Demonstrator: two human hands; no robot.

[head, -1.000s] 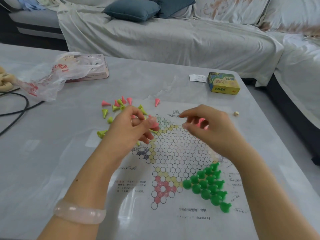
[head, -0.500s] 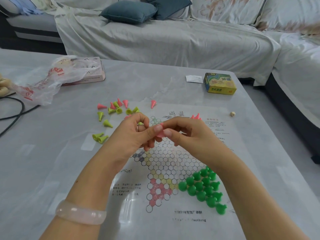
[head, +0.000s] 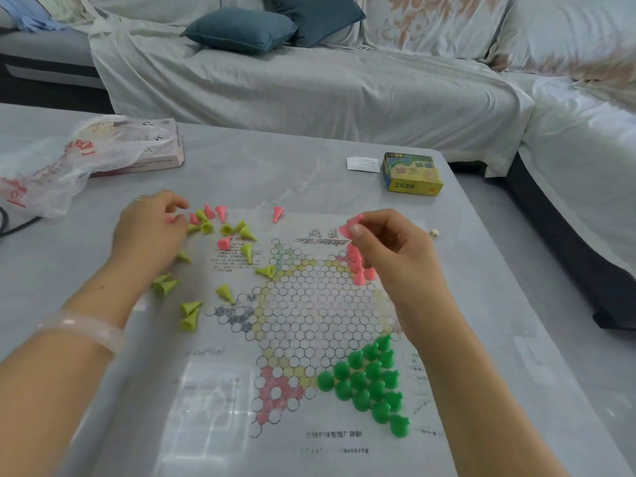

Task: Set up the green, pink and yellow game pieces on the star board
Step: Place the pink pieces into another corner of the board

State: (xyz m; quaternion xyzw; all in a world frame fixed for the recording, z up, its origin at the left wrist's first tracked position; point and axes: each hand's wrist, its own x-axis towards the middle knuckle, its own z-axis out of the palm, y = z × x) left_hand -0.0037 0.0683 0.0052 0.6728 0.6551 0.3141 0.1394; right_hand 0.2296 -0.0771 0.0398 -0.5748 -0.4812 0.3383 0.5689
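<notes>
Behind my grey bench (head: 309,173) sits a big sofa (head: 309,87) under a pale sheet, with two blue cushions (head: 241,29) on it. On the bench I see a crinkly plastic bag (head: 51,173) over a flat box (head: 155,156), a small yellow box (head: 411,173), a white slip (head: 363,164) and a tiny die (head: 434,233). My star board (head: 309,321) lies flat in the middle. Green pieces (head: 370,383) stand packed in its near right point. Some pink pieces (head: 358,266) stand in the far right point. Yellow pieces (head: 223,270) lie tipped over by the board's left side. My right hand (head: 389,256) pinches one pink piece (head: 351,226) above the board. My left hand (head: 151,232) curls its fingers over the loose pile, and I cannot tell what its grip has.
</notes>
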